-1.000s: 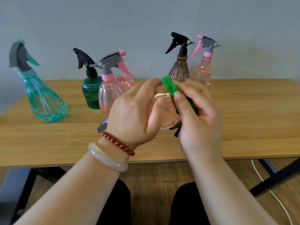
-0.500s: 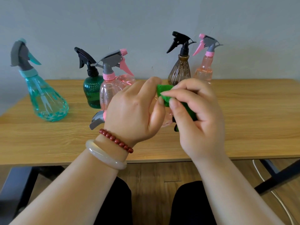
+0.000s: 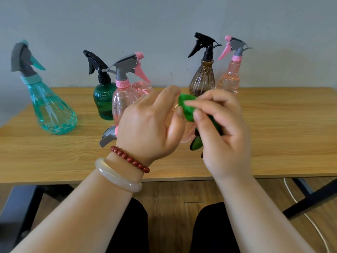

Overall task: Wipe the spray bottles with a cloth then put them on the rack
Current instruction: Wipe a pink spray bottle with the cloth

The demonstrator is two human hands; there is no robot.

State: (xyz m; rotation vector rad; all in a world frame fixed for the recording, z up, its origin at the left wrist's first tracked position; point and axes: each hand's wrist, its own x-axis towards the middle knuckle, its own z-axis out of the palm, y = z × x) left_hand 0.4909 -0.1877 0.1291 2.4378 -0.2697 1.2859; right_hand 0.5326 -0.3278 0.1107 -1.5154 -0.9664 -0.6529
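Both hands meet over the near half of the worktop [image 3: 282,136] in the head view. Left hand [image 3: 149,128] curls round a clear pink spray bottle [image 3: 108,136] turned on its side, grey sprayer poking out by the wrist. Right hand [image 3: 224,136] pinches a green cloth [image 3: 187,108] against its body. I see light wood grain running the full width of the surface. Further back stand a teal bottle [image 3: 52,110] far left, a dark green bottle [image 3: 104,101] touching a pink bottle [image 3: 122,103], then a brown bottle [image 3: 202,81] just beside a pale pink bottle [image 3: 229,77]. A plain grey wall [image 3: 164,24] closes the back. Below lie a wooden floor [image 3: 173,207], black frame legs [image 3: 310,199] and a white cable [image 3: 295,201].
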